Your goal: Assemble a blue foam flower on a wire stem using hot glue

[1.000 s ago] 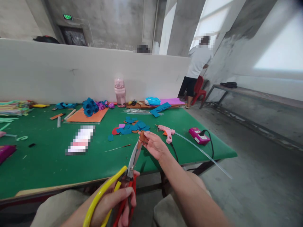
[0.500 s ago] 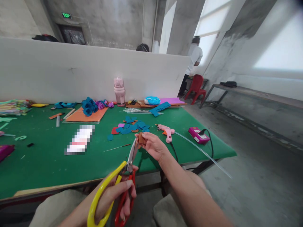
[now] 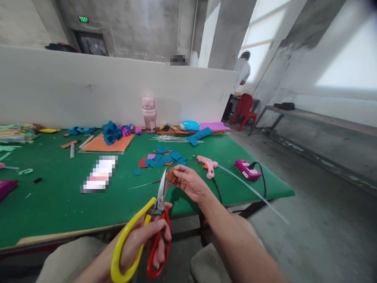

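Concrete walls point(image 3: 147, 27) and a white partition point(image 3: 112, 92) back the green surface point(image 3: 59, 212), where I see open room along the near edge's left part. My left hand point(image 3: 150, 232) wraps its fingers around yellow-and-red scissors point(image 3: 160, 203); my right hand point(image 3: 190, 182) pinches a brown piece point(image 3: 171, 176) between narrow-set fingers, beside the blades point(image 3: 162, 185), above the surface just inside its near edge

Scissors point(image 3: 160, 202) with yellow and red handles are held in the left grip point(image 3: 144, 235), and a small brown piece point(image 3: 171, 176) is pinched by the right grip point(image 3: 190, 184) beside the blades. On the green tabletop point(image 3: 55, 210), mostly blue cut pieces point(image 3: 159, 160) are scattered; a pink glue gun point(image 3: 209, 165) is laid to their right, and a pink bottle point(image 3: 149, 114) is stood near the white partition point(image 3: 118, 86).
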`<state>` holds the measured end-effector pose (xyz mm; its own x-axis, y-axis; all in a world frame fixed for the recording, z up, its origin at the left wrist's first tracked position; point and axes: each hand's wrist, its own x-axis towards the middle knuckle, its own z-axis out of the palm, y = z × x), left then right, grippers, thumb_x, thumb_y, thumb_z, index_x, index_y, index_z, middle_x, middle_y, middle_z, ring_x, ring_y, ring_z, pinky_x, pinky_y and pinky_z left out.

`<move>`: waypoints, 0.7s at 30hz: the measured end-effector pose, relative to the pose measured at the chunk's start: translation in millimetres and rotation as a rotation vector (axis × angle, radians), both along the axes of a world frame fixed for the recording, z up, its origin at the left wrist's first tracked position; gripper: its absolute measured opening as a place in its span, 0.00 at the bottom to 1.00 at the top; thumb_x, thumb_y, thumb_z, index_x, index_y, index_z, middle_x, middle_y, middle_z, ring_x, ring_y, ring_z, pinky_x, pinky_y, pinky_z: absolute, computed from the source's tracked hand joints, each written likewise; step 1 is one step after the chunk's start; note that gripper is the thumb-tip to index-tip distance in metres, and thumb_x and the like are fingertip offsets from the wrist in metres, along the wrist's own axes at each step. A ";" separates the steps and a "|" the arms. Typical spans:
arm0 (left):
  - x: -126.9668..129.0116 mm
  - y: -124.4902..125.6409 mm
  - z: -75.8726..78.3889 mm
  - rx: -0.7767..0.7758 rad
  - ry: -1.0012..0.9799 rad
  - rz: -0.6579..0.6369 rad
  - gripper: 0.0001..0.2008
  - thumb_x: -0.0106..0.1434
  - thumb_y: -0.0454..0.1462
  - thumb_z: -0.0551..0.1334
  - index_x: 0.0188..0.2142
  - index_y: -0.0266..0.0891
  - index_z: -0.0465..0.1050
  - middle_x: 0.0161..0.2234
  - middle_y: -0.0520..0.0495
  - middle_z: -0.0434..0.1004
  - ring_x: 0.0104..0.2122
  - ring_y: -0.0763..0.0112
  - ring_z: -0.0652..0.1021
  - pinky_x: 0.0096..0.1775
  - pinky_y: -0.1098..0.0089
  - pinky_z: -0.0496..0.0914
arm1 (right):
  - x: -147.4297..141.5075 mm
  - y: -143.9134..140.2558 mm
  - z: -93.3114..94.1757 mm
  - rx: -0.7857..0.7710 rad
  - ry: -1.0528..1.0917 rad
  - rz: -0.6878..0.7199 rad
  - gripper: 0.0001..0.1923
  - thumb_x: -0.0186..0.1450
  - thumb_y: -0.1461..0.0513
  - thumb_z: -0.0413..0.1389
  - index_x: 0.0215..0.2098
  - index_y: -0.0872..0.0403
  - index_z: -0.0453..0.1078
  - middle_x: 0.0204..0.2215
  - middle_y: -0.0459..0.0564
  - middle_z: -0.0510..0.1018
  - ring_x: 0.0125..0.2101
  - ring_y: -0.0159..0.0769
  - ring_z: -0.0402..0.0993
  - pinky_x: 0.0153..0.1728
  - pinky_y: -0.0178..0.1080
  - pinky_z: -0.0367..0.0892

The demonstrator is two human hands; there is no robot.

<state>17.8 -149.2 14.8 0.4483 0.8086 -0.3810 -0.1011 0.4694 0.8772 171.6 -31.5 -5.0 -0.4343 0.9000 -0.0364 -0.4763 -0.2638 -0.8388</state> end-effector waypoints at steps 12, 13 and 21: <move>-0.4 -0.6 -2.8 0.020 -0.020 -0.003 0.17 0.58 0.46 0.53 0.26 0.32 0.67 0.14 0.46 0.69 0.13 0.74 0.69 0.16 0.77 0.63 | -2.4 0.0 -0.1 0.123 -0.121 -0.051 0.13 0.50 0.57 0.62 0.28 0.55 0.64 0.23 0.43 0.72 0.24 0.26 0.67 0.29 0.33 0.62; -0.3 -0.7 -2.7 0.022 -0.021 0.001 0.16 0.58 0.45 0.53 0.27 0.33 0.67 0.14 0.46 0.69 0.13 0.74 0.69 0.15 0.77 0.63 | -2.3 0.6 -0.3 0.130 -0.129 -0.063 0.14 0.50 0.57 0.62 0.28 0.55 0.64 0.23 0.43 0.72 0.24 0.26 0.67 0.28 0.33 0.62; 0.2 -0.9 0.5 0.037 -0.011 0.009 0.16 0.60 0.43 0.52 0.26 0.32 0.67 0.13 0.47 0.69 0.11 0.75 0.69 0.14 0.78 0.62 | 5.0 1.9 3.5 0.176 -0.230 -0.096 0.12 0.50 0.57 0.62 0.27 0.55 0.65 0.21 0.41 0.70 0.22 0.25 0.64 0.23 0.30 0.59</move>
<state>18.0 -150.1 15.3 0.4448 0.8261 -0.3460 -0.1145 0.4356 0.8928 176.6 -29.6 -1.5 -0.3453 0.9378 0.0367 -0.2845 -0.0673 -0.9563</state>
